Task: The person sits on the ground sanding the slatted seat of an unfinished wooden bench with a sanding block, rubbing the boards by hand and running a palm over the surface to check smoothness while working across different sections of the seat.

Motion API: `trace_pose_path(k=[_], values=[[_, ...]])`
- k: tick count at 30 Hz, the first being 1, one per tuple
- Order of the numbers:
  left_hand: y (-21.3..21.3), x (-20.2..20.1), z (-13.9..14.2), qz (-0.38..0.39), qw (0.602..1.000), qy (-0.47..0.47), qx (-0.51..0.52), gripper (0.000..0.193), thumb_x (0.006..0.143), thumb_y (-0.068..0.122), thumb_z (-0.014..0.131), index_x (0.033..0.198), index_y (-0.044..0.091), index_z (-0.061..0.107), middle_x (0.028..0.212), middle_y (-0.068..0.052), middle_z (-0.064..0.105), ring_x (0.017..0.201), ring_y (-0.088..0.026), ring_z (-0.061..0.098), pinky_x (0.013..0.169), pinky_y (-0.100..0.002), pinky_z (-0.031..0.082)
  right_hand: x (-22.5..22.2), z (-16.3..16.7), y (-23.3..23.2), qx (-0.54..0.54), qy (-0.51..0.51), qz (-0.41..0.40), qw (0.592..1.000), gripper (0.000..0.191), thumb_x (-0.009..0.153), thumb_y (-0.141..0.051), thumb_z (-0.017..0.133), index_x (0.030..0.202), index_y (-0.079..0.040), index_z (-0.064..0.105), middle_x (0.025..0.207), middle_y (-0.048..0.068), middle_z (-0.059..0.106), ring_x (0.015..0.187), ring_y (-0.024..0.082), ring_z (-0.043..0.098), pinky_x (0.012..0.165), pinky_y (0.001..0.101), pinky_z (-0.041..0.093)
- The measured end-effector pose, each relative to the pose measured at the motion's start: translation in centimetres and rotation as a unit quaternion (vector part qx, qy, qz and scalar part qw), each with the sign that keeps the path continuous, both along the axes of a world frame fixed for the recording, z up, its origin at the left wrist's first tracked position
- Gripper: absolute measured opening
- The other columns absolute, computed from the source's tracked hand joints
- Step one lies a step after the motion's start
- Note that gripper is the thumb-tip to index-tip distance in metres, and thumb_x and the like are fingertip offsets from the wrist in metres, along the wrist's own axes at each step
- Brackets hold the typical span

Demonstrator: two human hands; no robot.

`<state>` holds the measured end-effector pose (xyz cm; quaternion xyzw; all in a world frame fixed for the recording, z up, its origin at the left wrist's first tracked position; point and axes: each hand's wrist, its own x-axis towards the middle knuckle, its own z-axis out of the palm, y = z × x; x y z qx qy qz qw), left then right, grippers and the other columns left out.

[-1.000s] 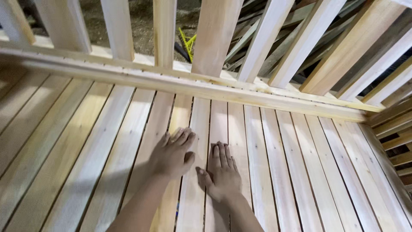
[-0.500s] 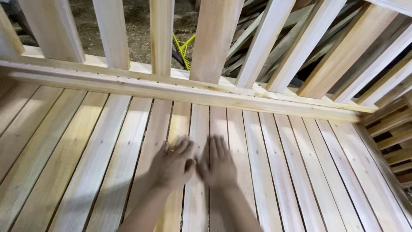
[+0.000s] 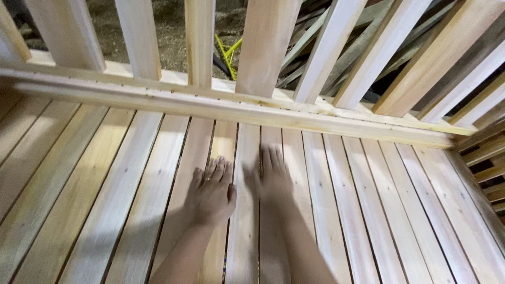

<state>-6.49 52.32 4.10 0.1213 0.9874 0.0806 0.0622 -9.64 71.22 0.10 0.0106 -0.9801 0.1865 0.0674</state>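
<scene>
My left hand (image 3: 211, 193) lies flat, palm down, on the pale wooden slats (image 3: 121, 184) of a slatted panel, with a ring on one finger. My right hand (image 3: 271, 180) rests flat beside it on the neighbouring slats, blurred by motion. Both hands hold nothing, and their fingers point toward the long cross rail (image 3: 221, 108) at the far side of the slats.
Upright wooden balusters (image 3: 265, 44) rise from the cross rail along the far side. More slatted wooden pieces (image 3: 484, 158) stand at the right. Beyond the balusters lies dirt ground with a yellow cord (image 3: 226, 52) and stacked timber (image 3: 310, 58).
Both hands have slid forward along the slats toward the cross rail, and the view has shifted closer to the rail.
</scene>
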Motion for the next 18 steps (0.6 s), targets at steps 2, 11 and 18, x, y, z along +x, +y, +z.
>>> trace_pose_path(k=[2, 11, 18], values=[[0.1, -0.1, 0.2, -0.001, 1.000, -0.012, 0.005, 0.071, 0.096, 0.040, 0.035, 0.162, 0.018, 0.021, 0.172, -0.003, 0.016, 0.153, -0.020, 0.012, 0.123, -0.047, 0.005, 6.6, -0.7, 0.3, 0.075, 0.004, 0.004, 0.997, 0.085, 0.098, -0.060, 0.034, 0.161, -0.004, 0.021, 0.170, 0.017, 0.017, 0.158, 0.032, 0.011, 0.123, 0.0471, 0.013], [0.0, 0.2, 0.2, -0.022, 1.000, 0.007, -0.015, 0.065, 0.099, 0.039, 0.034, 0.159, 0.017, 0.023, 0.169, -0.004, 0.017, 0.155, -0.021, 0.014, 0.125, -0.050, 0.010, -5.8, 2.8, 0.1, 0.132, -0.057, -0.072, 0.987, 0.096, 0.092, -0.073, 0.037, 0.161, -0.008, 0.022, 0.170, 0.010, 0.020, 0.158, 0.027, 0.015, 0.125, 0.0580, 0.009], [0.0, 0.3, 0.5, -0.022, 1.000, 0.003, -0.008, 0.063, 0.100, 0.041, 0.031, 0.158, 0.018, 0.023, 0.167, -0.004, 0.018, 0.154, -0.021, 0.014, 0.125, -0.050, 0.009, -0.3, 2.0, 0.3, 0.142, -0.063, -0.034, 0.987, 0.097, 0.092, -0.075, 0.034, 0.160, -0.009, 0.019, 0.170, 0.011, 0.014, 0.157, 0.028, 0.007, 0.120, 0.0637, 0.003]])
